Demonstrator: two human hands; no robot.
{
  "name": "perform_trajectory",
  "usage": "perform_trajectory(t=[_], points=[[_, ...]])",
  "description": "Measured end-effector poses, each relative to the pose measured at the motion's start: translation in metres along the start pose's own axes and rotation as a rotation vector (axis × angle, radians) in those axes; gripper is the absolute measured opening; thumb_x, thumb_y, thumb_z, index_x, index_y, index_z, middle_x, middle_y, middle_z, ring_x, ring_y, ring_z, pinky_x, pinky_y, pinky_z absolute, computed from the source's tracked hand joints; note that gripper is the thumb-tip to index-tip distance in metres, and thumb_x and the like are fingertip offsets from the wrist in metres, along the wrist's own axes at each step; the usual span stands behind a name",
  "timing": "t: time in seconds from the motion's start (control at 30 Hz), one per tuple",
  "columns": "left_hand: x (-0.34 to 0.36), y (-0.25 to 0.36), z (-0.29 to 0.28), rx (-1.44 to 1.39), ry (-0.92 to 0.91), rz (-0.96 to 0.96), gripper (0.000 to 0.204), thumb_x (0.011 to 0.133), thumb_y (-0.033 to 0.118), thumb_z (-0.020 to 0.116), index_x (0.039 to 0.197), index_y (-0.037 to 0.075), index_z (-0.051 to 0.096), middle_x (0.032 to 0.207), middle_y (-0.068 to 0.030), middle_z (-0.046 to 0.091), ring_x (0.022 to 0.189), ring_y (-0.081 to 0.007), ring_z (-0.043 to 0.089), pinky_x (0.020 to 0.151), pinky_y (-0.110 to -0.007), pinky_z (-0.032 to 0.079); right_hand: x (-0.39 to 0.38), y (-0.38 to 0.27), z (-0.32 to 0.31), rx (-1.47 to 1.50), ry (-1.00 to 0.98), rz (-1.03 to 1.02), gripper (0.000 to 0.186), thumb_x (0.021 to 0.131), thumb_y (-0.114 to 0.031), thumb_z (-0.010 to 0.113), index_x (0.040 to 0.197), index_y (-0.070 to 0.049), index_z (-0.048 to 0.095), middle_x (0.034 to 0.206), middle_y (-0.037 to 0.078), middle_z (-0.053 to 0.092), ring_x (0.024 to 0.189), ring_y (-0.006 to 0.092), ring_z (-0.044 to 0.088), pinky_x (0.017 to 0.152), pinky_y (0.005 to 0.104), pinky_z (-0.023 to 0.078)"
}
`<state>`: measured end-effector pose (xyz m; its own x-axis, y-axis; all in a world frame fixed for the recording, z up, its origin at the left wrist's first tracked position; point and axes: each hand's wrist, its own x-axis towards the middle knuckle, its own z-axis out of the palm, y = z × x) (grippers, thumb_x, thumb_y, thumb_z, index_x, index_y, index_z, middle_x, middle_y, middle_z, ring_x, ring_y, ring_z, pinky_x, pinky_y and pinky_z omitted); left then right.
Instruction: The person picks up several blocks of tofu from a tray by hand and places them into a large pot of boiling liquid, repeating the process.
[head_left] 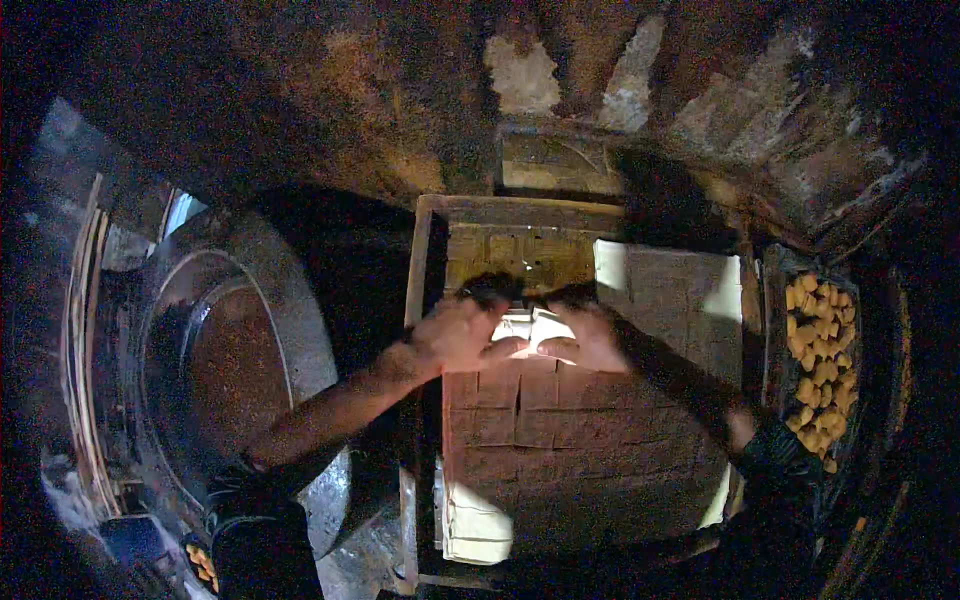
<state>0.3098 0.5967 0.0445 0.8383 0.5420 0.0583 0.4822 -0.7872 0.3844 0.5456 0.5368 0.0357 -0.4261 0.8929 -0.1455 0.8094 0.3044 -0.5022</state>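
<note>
Both my hands meet over a wooden-framed tray (422, 255), with fingers curled and thumbs toward me. My left hand (452, 332) and my right hand (597, 338) grip pale, flat rectangular pieces (535, 330) between them, washed out by bright light. A dark gap parts the pieces near their far edge. Their exact kind I cannot make out. Close-set rectangular slabs (600, 430) cover much of the tray below and to the right of my hands. They look brownish in shade and cream where light falls on the corners. Beyond my hands, bare wooden board (480, 250) shows.
To the left stands a large round vessel (300, 300) with a wide rim and a dark reddish-brown inside. Several yellow-orange lumps (822, 360) fill a narrow tray at the right. Long thin sticks (82, 350) stand at the far left. A stained, peeling wall (350, 100) rises behind.
</note>
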Motion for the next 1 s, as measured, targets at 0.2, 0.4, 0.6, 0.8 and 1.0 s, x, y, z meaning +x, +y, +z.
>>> perform_trajectory(t=[0.2, 0.4, 0.6, 0.8, 1.0], points=[[0.029, -0.039, 0.012, -0.258, -0.232, -0.140, 0.070, 0.081, 0.057, 0.060, 0.120, 0.000, 0.049, 0.116, -0.0236, 0.052, 0.110, -0.0403, 0.050, 0.095, -0.045, 0.042, 0.034, 0.010, -0.027, 0.302, -0.379, 0.190, 0.075, 0.069, -0.055, 0.074, 0.113, 0.002, 0.056, 0.103, 0.019, 0.063, 0.095, 0.0276, 0.061, 0.083, 0.0374, 0.048], [0.028, -0.035, 0.014, -0.615, -0.265, -0.162, 0.057, 0.084, 0.053, 0.059, 0.114, 0.005, 0.053, 0.107, -0.0198, 0.056, 0.102, -0.0346, 0.054, 0.091, -0.044, 0.044, 0.027, 0.009, -0.018, 0.323, -0.219, 0.133, 0.072, 0.069, -0.052, 0.075, 0.109, 0.005, 0.056, 0.096, 0.018, 0.062, 0.089, 0.0241, 0.060, 0.078, 0.0351, 0.048], [0.036, -0.022, 0.003, -0.327, -0.119, -0.042, 0.062, 0.080, 0.052, 0.062, 0.117, 0.003, 0.053, 0.112, -0.0188, 0.057, 0.102, -0.0325, 0.055, 0.092, -0.041, 0.044, 0.021, 0.005, -0.020, 0.606, -0.237, 0.132, 0.071, 0.069, -0.051, 0.075, 0.109, 0.004, 0.055, 0.098, 0.016, 0.061, 0.091, 0.0227, 0.058, 0.079, 0.0342, 0.046], [0.046, -0.027, -0.005, -0.422, -0.308, -0.077, 0.071, 0.075, 0.052, 0.068, 0.122, 0.001, 0.051, 0.117, -0.0202, 0.055, 0.108, -0.0339, 0.053, 0.095, -0.039, 0.041, 0.024, 0.012, -0.021, 0.335, -0.250, 0.095, 0.077, 0.068, -0.052, 0.075, 0.114, 0.005, 0.052, 0.106, 0.018, 0.059, 0.099, 0.0270, 0.056, 0.085, 0.0365, 0.045], [0.033, -0.036, -0.007, -0.390, -0.294, 0.004, 0.075, 0.073, 0.052, 0.070, 0.125, 0.001, 0.048, 0.119, -0.0211, 0.054, 0.110, -0.0339, 0.052, 0.096, -0.039, 0.041, 0.029, 0.017, -0.016, 0.316, -0.306, 0.117, 0.093, 0.068, -0.055, 0.074, 0.126, 0.010, 0.043, 0.125, 0.027, 0.050, 0.117, 0.0350, 0.049, 0.099, 0.0381, 0.040]])
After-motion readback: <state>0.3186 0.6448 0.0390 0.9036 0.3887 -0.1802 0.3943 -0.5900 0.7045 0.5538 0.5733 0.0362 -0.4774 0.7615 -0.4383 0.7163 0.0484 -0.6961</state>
